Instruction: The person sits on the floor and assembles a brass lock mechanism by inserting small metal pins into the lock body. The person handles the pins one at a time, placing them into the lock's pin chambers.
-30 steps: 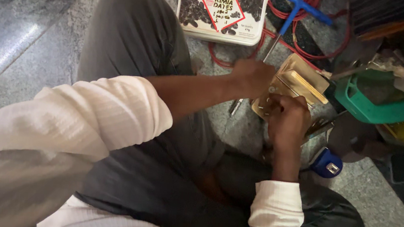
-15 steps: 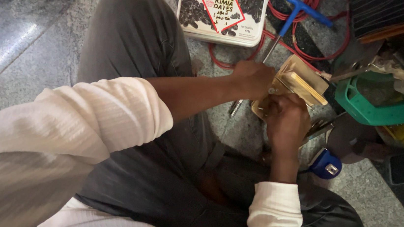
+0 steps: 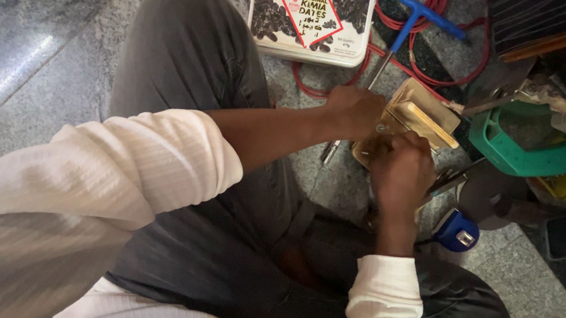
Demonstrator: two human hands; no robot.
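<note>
Both hands are closed on the brass-coloured metal block (image 3: 420, 117) on the grey stone floor (image 3: 45, 39), left hand (image 3: 351, 110) steadying, right hand (image 3: 401, 170) gripping its near edge, so the work looks midway, the steel-shafted blue T-handle tool (image 3: 382, 58) lying untouched beside it

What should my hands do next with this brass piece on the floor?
Probably hold the brass piece steady with the left hand while the right hand works at its near edge: both hands are closed against it, and it sits tilted on the stone floor.
</note>
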